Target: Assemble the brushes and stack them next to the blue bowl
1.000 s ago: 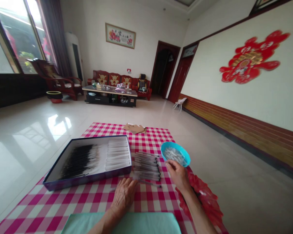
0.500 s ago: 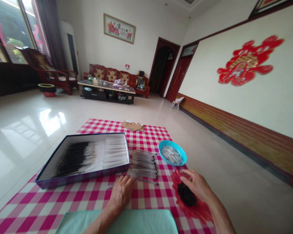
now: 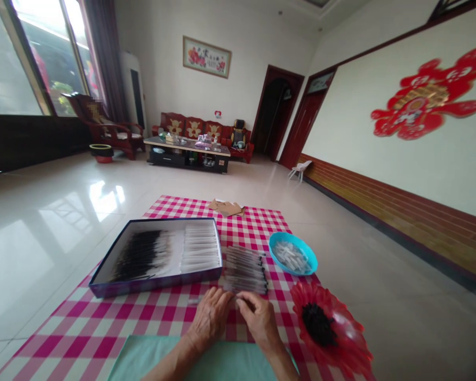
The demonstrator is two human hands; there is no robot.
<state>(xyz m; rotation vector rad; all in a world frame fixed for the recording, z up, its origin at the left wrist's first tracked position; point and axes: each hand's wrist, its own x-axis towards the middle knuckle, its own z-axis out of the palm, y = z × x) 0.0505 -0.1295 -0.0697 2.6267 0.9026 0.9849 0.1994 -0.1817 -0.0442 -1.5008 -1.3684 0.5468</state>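
My left hand (image 3: 212, 313) is closed on a thin clear pen (image 3: 193, 301), whose left end sticks out past the hand above the checked cloth. My right hand (image 3: 257, 316) meets it at the other end, thumb and forefinger pinched together; what is in that pinch is too small to make out. Just beyond both hands lies a row of clear pens (image 3: 244, 269) with dark tips. To the right, a red flower-shaped bowl (image 3: 351, 330) holds a heap of small black pieces (image 3: 319, 324).
A shallow box (image 3: 154, 286) at left holds dark-ended thin sticks and white tubes. The blue bowl (image 3: 313, 260) contains clear short pieces. Brown cardboard (image 3: 228, 208) lies at the far table edge. A mint-green cloth (image 3: 143, 352) is under my forearms.
My right hand has left the red bowl and come left to meet my left hand at the pen's end. The view has shifted slightly left.
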